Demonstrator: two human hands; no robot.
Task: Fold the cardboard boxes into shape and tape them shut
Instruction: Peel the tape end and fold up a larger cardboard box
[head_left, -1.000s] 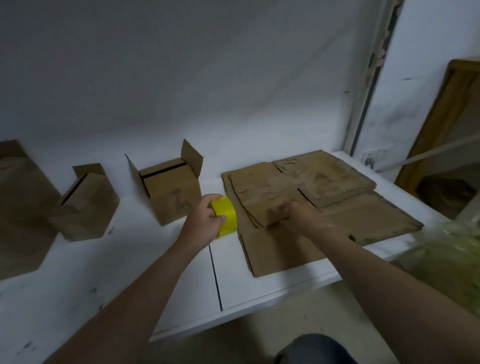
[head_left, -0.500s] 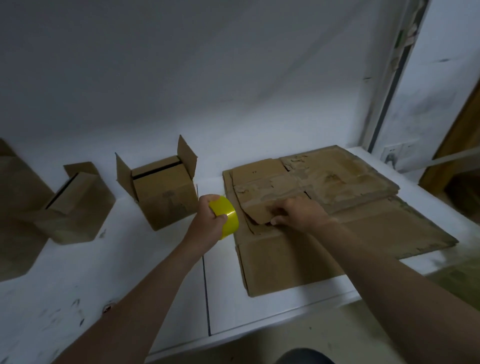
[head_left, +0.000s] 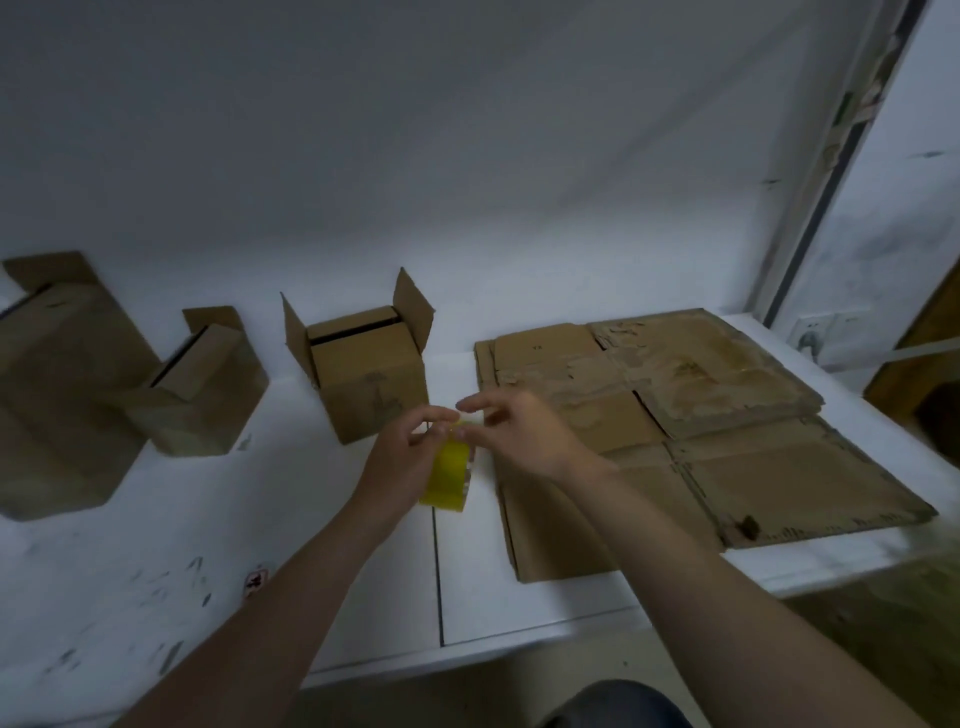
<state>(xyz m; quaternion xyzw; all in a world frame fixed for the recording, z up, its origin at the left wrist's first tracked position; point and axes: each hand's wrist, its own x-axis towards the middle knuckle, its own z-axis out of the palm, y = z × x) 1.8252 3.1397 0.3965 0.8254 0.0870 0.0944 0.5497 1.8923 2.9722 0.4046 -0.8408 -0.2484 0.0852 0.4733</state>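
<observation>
My left hand (head_left: 410, 457) grips a yellow roll of tape (head_left: 448, 475) above the white table (head_left: 322, 571). My right hand (head_left: 514, 431) is at the top of the roll, its fingertips pinching at the tape's edge. Just behind the hands stands a small folded cardboard box (head_left: 363, 369) with two flaps upright. A stack of flat cardboard boxes (head_left: 701, 415) lies to the right.
Two more folded boxes stand at the left: a small one (head_left: 208, 384) and a larger one (head_left: 57, 384) at the frame's edge. A white wall rises behind the table. A wall socket (head_left: 815, 338) and a wooden frame (head_left: 924, 338) are at the far right.
My right hand left the flat cardboard stack and moved left to the tape roll. The roll in my left hand turned so that its side faces me.
</observation>
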